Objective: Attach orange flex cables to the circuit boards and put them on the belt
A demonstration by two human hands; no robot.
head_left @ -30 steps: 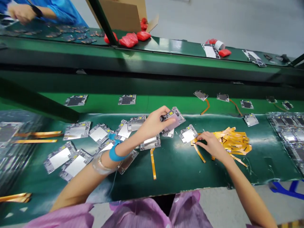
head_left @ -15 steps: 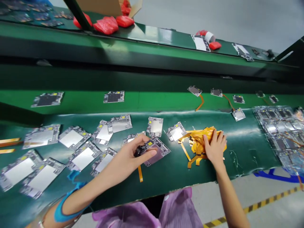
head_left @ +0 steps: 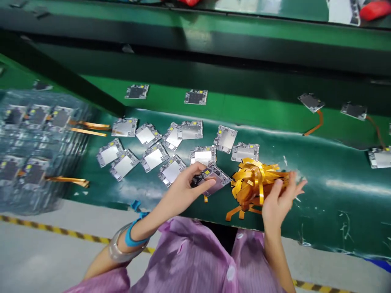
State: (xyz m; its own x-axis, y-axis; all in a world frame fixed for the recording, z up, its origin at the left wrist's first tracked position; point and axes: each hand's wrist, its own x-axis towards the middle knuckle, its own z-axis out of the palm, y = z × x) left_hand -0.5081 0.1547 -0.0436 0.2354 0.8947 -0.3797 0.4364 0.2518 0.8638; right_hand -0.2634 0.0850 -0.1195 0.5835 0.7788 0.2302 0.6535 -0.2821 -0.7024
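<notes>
Your left hand [head_left: 185, 187] grips a flat, four-sided grey circuit board [head_left: 221, 177] over the green table [head_left: 328, 215]. Your right hand [head_left: 276, 205], fingers [head_left: 292, 185] spread, is by a pile of shiny, orange, flat ribbons [head_left: 249, 181].

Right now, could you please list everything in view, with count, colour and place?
Held circuit board: one, grey, in the left hand
Loose circuit boards: about twelve, silver, on the table
Farther circuit boards: at least five, dark grey, on the green strip
Ribbons: uncountable, orange, mostly heaped by the right hand
Plastic trays: count unclear, transparent, table's left end
Table: one, dark green, centre
Post: one, dark green, upper left
Packages: two, red, top edge
Sheet: one, white, top right
Striped tape: two stretches, yellow-black, on the floor
Unclear object: one, blue, lower right
Wristband: one, blue, left wrist
Bracelet: one, transparent, left wrist
Garment: one, purple, bottom centre
Hands: two, bare, near the middle
</notes>
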